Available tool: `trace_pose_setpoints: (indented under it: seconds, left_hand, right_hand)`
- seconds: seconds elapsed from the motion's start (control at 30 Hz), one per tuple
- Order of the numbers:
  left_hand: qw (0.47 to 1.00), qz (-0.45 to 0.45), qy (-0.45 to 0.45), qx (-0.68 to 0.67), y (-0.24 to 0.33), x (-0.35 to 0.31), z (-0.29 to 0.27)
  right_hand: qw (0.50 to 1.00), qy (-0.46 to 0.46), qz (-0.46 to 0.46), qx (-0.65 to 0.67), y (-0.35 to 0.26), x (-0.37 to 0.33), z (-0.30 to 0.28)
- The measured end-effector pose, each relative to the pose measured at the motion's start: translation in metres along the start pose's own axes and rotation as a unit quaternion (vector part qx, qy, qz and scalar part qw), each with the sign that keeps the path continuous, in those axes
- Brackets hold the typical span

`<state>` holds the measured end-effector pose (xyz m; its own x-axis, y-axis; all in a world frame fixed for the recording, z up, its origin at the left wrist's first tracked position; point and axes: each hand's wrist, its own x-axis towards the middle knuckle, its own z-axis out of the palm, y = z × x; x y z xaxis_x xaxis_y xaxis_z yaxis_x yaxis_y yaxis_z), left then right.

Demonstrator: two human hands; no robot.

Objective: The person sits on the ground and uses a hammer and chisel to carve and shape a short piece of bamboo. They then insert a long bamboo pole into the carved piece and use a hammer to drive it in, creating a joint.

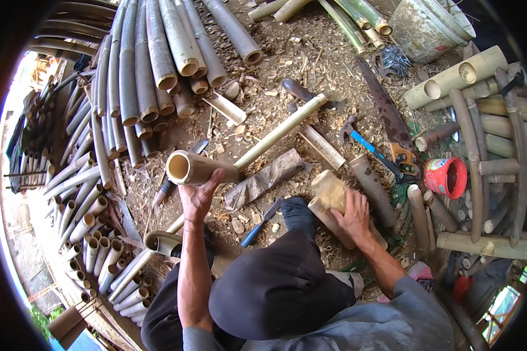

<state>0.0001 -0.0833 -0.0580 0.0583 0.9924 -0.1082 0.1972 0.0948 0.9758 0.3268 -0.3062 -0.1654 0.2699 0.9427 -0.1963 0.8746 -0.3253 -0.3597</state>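
With the left hand fingers wrapped round the long pale bamboo pole and the right hand fingers gripping the frayed wooden mallet, a glancing blow could roll the pole off the dark wooden block toward the left fingers.

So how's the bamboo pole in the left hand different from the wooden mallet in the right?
The bamboo pole is long, slim, hollow and pale green, lying across the wooden block. The wooden mallet is short, thick, solid and frayed at its end. The left hand grips the pole's open end; the right hand grips the mallet.

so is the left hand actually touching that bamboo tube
Touching. The head view shows the left hand with its fingers wrapped around the bamboo tube near its open end.
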Motion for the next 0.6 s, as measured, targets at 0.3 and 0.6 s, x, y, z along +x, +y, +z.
trace_pose_setpoints:
  seconds: [0.3, 0.6]
  left_hand:
    - [0.985, 0.008, -0.037, 0.167, -0.013, -0.005, 0.002]
    - [0.939, -0.214, -0.187, 0.195, -0.082, -0.085, 0.074]
  right_hand:
    - [0.981, 0.148, 0.117, 0.040, 0.030, 0.026, -0.025]
    - [0.985, 0.130, -0.107, 0.026, -0.015, 0.021, 0.022]
